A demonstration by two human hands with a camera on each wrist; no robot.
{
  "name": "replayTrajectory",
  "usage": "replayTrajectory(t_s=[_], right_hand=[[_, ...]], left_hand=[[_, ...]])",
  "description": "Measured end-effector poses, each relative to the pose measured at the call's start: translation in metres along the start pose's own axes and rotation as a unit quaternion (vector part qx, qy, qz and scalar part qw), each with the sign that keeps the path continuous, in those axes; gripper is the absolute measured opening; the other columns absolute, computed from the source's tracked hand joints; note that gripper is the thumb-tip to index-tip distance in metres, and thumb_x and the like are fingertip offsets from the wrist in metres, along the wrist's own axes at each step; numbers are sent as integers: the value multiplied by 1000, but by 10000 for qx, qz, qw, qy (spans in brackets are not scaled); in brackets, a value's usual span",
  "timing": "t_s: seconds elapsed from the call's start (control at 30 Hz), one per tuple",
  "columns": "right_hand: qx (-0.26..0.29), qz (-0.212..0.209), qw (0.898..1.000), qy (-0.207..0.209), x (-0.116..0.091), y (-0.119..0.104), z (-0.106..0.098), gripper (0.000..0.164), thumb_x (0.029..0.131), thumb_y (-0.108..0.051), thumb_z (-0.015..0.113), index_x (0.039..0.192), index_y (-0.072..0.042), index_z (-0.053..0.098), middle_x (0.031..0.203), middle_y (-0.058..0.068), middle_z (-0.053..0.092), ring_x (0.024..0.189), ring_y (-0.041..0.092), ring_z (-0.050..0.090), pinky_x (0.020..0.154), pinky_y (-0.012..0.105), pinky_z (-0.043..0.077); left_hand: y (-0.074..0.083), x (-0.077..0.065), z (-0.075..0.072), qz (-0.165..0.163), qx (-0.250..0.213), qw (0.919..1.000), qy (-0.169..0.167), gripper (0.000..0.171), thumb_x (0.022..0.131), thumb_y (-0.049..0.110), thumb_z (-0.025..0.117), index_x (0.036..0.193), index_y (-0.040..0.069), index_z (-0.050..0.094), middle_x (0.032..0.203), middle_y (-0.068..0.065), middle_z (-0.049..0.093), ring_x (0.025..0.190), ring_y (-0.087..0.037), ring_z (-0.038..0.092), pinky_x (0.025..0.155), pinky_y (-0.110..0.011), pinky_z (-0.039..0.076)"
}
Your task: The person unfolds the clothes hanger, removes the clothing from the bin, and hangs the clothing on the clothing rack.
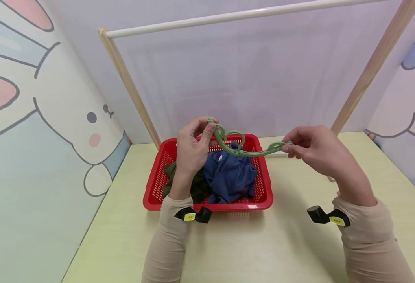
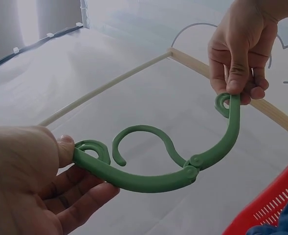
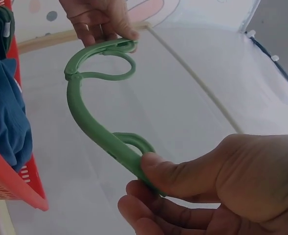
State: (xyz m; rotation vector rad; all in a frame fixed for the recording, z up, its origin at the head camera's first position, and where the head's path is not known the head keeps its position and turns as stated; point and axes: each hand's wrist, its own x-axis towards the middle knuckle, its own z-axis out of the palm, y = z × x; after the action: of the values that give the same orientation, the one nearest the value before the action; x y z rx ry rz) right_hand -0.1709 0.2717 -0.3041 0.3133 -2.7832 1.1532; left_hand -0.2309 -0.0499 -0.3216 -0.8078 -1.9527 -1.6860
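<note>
A green folding clothes hanger (image 1: pixel 253 153) is held up by its two ends, its arms spread and bent at the middle joint, its hook (image 2: pixel 143 128) curling off that joint. My left hand (image 1: pixel 193 147) pinches one end between thumb and fingers. At the other end my right hand (image 1: pixel 315 151) grips the tip the same way, thumb (image 3: pixel 156 169) on top. Beneath the hanger stands a red plastic basket (image 1: pixel 207 206) with a blue garment (image 1: pixel 230 175) and a dark green garment (image 1: pixel 198 188) crumpled inside.
Behind the basket rises a clothes rack with a white top bar (image 1: pixel 228 16) and wooden posts (image 1: pixel 373 67). The basket rests on a pale wooden table (image 1: pixel 115 236). A wall panel with a cartoon rabbit (image 1: pixel 69 102) borders the left side.
</note>
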Motion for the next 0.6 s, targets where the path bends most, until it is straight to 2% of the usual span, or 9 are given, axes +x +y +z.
replayTrajectory(t_s=[0.17, 0.33, 0.6], right_hand=[[-268, 82, 9992, -283, 3, 3, 2, 9, 103, -13, 82, 109, -7, 80, 86, 1, 75, 79, 21, 66, 64, 30, 54], [-602, -5, 9974, -407, 4, 4, 5, 7, 100, -14, 85, 104, -9, 81, 87, 0, 72, 82, 22, 63, 64, 30, 50], [-738, -178, 9952, -620, 6, 7, 8, 5, 99, -10, 85, 101, -9, 81, 85, 0, 68, 81, 22, 59, 62, 31, 49]], left_hand=[[0, 0, -1, 23, -7, 10000, -7, 19, 111, 9, 68, 121, -6, 75, 104, -20, 76, 95, -31, 78, 76, -35, 69], [0, -3, 0, 9, 15, 10000, 25, 19, 110, 9, 69, 121, -6, 75, 104, -19, 76, 94, -30, 79, 75, -34, 69], [1, -2, 2, -41, 2, 10000, -9, 20, 110, 9, 69, 122, -6, 75, 106, -20, 77, 95, -32, 79, 76, -37, 69]])
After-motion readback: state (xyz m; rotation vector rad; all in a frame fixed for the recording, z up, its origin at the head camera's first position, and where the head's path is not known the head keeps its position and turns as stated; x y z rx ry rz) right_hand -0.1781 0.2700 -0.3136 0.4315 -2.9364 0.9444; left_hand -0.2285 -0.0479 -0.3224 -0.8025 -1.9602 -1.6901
